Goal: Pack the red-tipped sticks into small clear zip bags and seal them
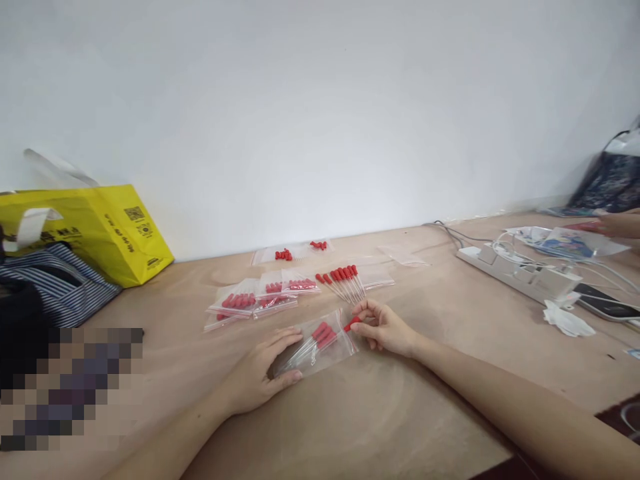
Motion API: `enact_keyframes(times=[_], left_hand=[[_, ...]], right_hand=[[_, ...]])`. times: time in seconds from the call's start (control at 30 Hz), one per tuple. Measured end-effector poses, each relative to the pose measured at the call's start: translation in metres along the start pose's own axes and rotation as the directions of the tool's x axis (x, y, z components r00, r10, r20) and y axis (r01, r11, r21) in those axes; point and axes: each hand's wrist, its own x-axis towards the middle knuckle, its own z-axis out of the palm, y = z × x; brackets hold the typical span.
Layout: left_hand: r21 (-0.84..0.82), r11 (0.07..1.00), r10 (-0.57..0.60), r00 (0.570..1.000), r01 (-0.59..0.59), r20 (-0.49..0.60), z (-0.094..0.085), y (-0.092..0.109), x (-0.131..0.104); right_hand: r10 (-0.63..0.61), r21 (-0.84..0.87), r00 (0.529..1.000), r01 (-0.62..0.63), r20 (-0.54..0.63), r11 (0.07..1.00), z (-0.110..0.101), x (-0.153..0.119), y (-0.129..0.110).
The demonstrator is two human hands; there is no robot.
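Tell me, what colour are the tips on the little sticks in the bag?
Red. The tips show best in the head view, inside the clear bag.

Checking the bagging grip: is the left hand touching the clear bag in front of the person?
Touching. The head view shows the left hand with fingers lying on the clear bag's lower left end, pinning it to the table.
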Motion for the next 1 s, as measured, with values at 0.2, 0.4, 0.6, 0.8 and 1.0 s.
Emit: enact_keyframes(times=[0.2,0.4,0.6,0.8,1.0], left_hand=[[-0.022,0.999,0.027,0.999,-0.028,-0.031,0.001,0.000,0.000],[-0.028,0.999,0.038,0.999,-0.039,-0.034,-0.002,0.003,0.000],[-0.016,0.999,0.036,0.999,-0.036,-0.021,-0.001,0.003,0.000],[-0.037,0.999,0.034,0.999,-0.035,-0.021,-0.001,0.002,0.000],[-0.049,0.998,0.041,0.999,-0.043,-0.033,-0.001,0.002,0.000]], right_hand=[[-0.019,-0.119,0.988,0.038,0.151,0.992,0.007,0.004,0.004],[-0.118,-0.191,0.937,0.189,0.327,0.963,0.010,0.012,0.005],[-0.224,-0.317,0.961,0.267,0.164,0.910,0.020,0.017,0.003],[-0.206,-0.349,0.956,0.269,0.207,0.898,-0.004,0.041,-0.007],[-0.279,-0.822,0.950,0.046,-0.140,0.568,0.003,0.104,-0.031]])
